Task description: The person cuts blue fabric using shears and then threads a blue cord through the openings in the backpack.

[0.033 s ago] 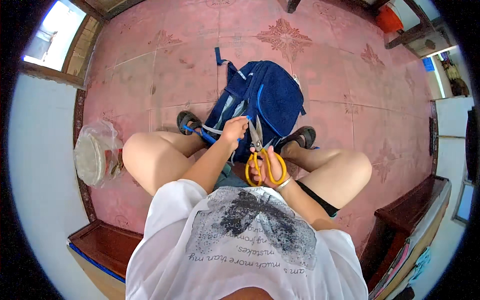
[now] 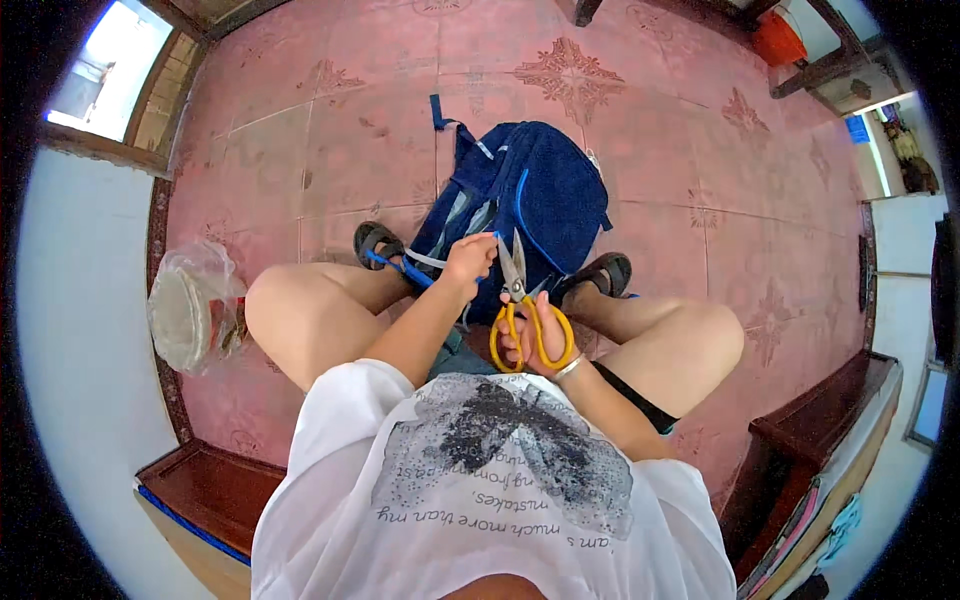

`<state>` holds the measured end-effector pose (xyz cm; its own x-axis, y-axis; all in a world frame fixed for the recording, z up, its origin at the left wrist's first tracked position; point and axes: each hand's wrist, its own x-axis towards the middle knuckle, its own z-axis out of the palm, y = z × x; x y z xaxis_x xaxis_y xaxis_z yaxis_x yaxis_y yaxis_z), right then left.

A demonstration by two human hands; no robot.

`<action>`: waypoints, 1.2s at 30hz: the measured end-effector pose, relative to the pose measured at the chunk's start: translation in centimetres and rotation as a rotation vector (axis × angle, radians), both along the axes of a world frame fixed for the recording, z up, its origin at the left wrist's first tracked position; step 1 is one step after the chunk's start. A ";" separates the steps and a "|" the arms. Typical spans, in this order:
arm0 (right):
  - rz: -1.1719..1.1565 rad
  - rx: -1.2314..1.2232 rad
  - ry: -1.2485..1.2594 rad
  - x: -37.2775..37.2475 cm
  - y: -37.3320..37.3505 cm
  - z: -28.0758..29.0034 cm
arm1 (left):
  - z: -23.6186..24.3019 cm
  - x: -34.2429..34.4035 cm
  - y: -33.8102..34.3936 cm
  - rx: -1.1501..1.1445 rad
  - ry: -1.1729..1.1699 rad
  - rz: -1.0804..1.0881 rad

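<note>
A dark blue backpack (image 2: pixel 555 190) with lighter blue piping lies on the floor between my feet. My left hand (image 2: pixel 470 263) is closed at its lower edge, pinching a strap (image 2: pixel 425 261) that looks pale grey; a small bright blue bit shows at my fingertips. In my right hand (image 2: pixel 530 335) is a pair of scissors (image 2: pixel 517 285) with yellow looped handles, my fingers through and around them. The blades point away from me, slightly apart, their tips close beside my left fingertips and over the backpack. My left fingers partly hide what they grip.
Dark sandals (image 2: pixel 378 246) are on my feet at either side of the backpack. A clear plastic bag (image 2: pixel 190 310) with something pale inside rests by the left wall. Dark wooden furniture (image 2: pixel 820 410) stands at the right, and an orange-red bucket (image 2: pixel 778 40) at the far right.
</note>
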<state>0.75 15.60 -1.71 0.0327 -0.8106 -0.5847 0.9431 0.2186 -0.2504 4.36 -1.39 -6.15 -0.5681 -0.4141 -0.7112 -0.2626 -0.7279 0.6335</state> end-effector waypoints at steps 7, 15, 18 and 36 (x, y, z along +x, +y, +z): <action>-0.033 0.019 -0.058 -0.2 -0.4 0.6 | 0.4 0.2 0.3 0.023 0.045 0.055; -0.082 -0.058 -0.131 -0.1 -0.8 1.3 | 0.4 0.1 0.7 0.094 0.140 0.117; -0.110 -0.077 -0.169 0.0 -1.0 1.6 | 0.5 0.2 0.8 0.087 0.157 0.122; -0.104 -0.031 -0.072 -1.2 -2.0 2.4 | 1.4 0.5 1.6 0.010 0.228 0.076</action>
<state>-0.47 13.62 0.68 -0.0114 -0.8296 -0.5583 0.9761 0.1118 -0.1862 4.83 0.23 -4.70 -0.6816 -0.4554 -0.5727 -0.0576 -0.7469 0.6625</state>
